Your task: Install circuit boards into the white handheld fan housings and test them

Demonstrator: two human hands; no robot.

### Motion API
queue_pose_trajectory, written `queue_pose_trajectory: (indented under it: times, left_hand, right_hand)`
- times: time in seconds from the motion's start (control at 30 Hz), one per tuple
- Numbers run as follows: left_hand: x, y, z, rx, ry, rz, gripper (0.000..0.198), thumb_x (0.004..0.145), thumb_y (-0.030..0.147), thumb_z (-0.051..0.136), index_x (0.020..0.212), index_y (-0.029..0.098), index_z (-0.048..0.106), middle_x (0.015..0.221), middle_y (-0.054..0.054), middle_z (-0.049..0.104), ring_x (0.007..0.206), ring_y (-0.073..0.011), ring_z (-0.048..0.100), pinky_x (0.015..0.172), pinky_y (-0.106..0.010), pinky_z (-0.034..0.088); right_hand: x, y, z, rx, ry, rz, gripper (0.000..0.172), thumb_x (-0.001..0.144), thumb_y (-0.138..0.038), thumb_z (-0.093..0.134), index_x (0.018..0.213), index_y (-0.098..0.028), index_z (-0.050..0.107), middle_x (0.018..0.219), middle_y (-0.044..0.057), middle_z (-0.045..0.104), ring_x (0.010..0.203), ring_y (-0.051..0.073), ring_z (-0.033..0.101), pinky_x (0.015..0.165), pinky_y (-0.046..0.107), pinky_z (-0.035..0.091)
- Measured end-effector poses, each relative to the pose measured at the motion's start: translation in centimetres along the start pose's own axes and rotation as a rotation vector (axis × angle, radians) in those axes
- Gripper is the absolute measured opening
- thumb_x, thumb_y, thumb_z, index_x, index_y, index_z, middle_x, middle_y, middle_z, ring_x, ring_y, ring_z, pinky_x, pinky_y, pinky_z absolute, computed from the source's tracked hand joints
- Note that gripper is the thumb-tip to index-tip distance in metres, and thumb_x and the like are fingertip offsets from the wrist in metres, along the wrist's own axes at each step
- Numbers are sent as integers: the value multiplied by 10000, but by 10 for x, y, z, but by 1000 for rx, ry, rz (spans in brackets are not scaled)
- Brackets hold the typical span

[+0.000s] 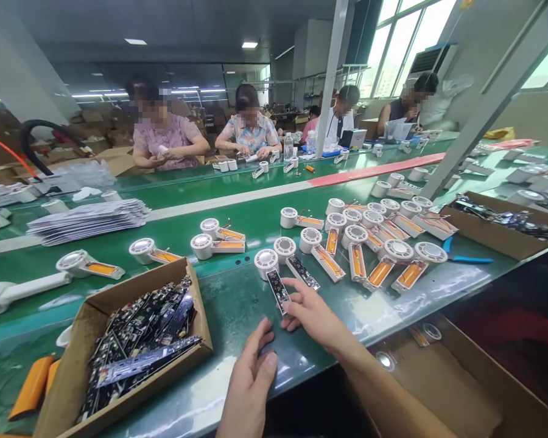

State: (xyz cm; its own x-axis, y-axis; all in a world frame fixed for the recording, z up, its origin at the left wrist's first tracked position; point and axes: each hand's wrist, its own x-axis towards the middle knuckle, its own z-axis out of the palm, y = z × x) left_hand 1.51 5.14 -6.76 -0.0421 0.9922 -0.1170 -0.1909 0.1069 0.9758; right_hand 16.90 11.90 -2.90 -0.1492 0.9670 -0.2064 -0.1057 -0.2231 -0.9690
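Observation:
My right hand (311, 313) has its thumb and fingers closed around the lower end of a white handheld fan housing (265, 261). A black circuit board (278, 289) lies in that housing's handle. To its right is a second fan housing (284, 247), also with a dark board (302, 272) in the handle. My left hand (251, 380) hovers near the front edge of the bench, holding nothing, thumb and fingers apart. On the left, a cardboard box (201, 310) contains many loose circuit boards (139, 328).
Several fan housings with orange batteries (332, 264) stand to the right on the green bench (237, 328). A blue tool (470, 260) lies by another box of boards (488, 234). A paper stack (89, 220) is at left. Several people (249, 131) sit across the line.

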Motion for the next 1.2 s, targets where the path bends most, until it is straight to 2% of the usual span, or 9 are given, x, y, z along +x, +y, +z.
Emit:
queue_pose_trajectory:
  times: [0.17,0.33,0.47,0.6,0.73,0.87,0.97,1.03,1.2]
  left_hand:
    - [23,21,10,-20,67,-134,622,730,372,760,1290,179,569,1191,-175,673,991,-277,661,771,-357,530]
    - [41,51,22,-272,-131,-211,365,747,359,717,1020,125,656,859,-83,711,700,-192,664,616,-293,521]
    - [34,53,21,-294,29,-193,285,745,273,692,992,138,646,807,-45,676,740,-190,661,663,-316,548]
    - [26,47,21,-331,51,-124,265,751,271,655,984,147,638,893,-64,684,698,-157,626,672,-325,558]
    - [19,43,23,-376,10,-61,271,747,286,622,990,166,612,852,-45,657,634,-147,574,548,-299,534]
    - [8,44,22,-369,-1,-32,280,770,304,603,1018,173,601,800,-25,616,558,-113,496,443,-232,438]
    - [0,46,21,-338,-16,-14,240,800,329,616,988,182,604,842,-24,600,580,-105,489,458,-223,430]
    - [-1,45,20,-304,3,4,246,795,339,641,987,190,603,863,-23,596,592,-106,499,461,-222,430]
    - [4,36,16,-252,45,-1,268,785,374,661,978,198,601,869,-16,594,598,-106,513,456,-218,423]
  right_hand:
    - [-3,0,4,7,-64,18,494,760,-308,615,1224,-192,491,675,-67,596,571,130,669,563,257,528]
    - [-25,4,14,-247,-163,-176,379,910,-375,489,1247,-203,510,712,-16,651,580,152,661,569,286,526]
    - [-16,-7,-8,-877,262,-486,285,902,-281,541,1170,-195,590,1054,131,674,1010,285,629,858,448,501]
    - [19,-22,-25,-989,386,-303,521,769,-87,621,1276,-127,506,1123,184,624,1145,331,569,934,453,449]
    - [41,-29,-27,-878,283,-191,298,670,-7,605,939,-135,605,818,96,640,912,295,647,804,376,483]
    - [20,-24,-23,-655,93,-120,105,727,-141,579,784,-188,504,646,-14,534,585,174,581,551,284,482]
    - [-11,-9,-12,-371,-10,-110,184,821,-368,545,874,-207,473,694,-28,512,535,121,505,472,243,456]
    - [-28,2,-3,64,-90,-81,319,811,-499,579,914,-206,508,769,-10,530,553,103,481,463,227,445]
    - [-40,15,14,482,-121,-42,336,742,-485,724,843,-204,573,766,-8,533,578,102,471,404,192,431]
